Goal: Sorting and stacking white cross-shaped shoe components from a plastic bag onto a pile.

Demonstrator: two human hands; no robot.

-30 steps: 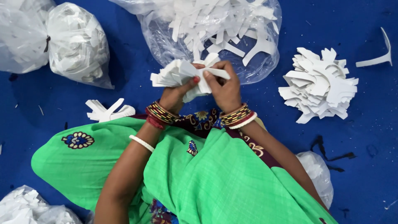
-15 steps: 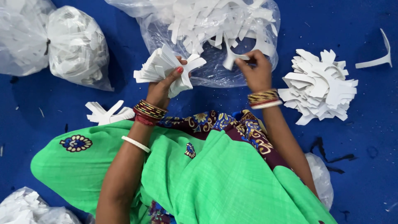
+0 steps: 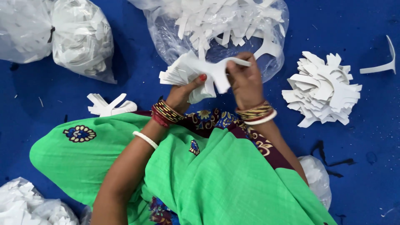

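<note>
White foam cutouts form a fanned stack gripped in the closed left hand. Pinching one Y-shaped piece against that stack, the right hand should square its edges flush, above the open plastic bag.

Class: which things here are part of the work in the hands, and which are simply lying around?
In use:
left hand
right hand
stack of white cut-outs
open bag of cut-outs

Lying about:
tied bags
fanned pile
single piece
</note>
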